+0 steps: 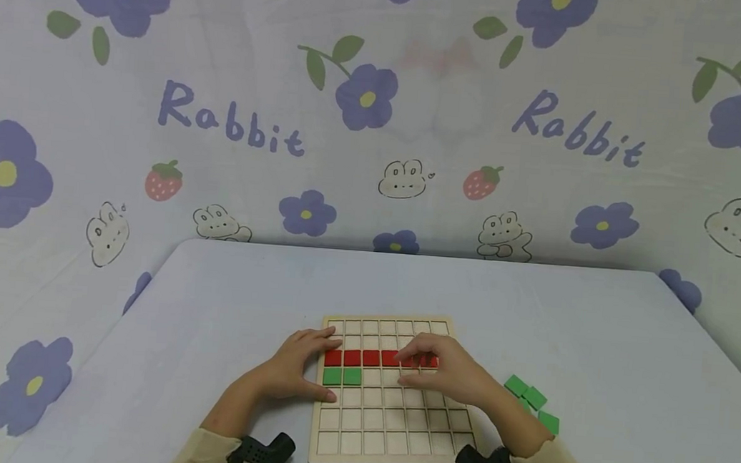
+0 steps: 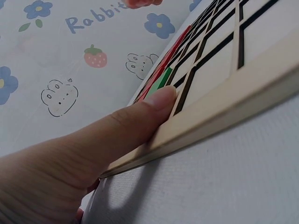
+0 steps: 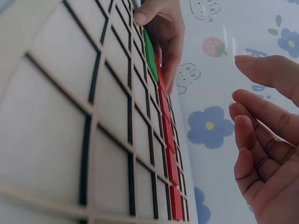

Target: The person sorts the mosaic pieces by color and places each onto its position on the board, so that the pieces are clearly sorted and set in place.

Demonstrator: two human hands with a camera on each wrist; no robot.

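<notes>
A wooden grid board (image 1: 396, 420) lies on the table. A row of red square tiles (image 1: 371, 358) runs across it, and two green tiles (image 1: 352, 376) sit side by side in the row below, at the left end. My left hand (image 1: 286, 369) rests on the board's left edge, its thumb (image 2: 161, 98) over the wooden rim in the left wrist view. Above the right part of the board hovers my right hand (image 1: 448, 366). Its thumb and index finger stand apart with nothing between them, as the right wrist view shows; the other fingers bend loosely.
Several loose green tiles (image 1: 533, 398) lie on the white table (image 1: 244, 287) to the right of the board, by my right forearm. Black wrist devices (image 1: 262, 451) are strapped at both cuffs. Behind the table hangs a flowered cloth (image 1: 242, 43) with rabbit drawings.
</notes>
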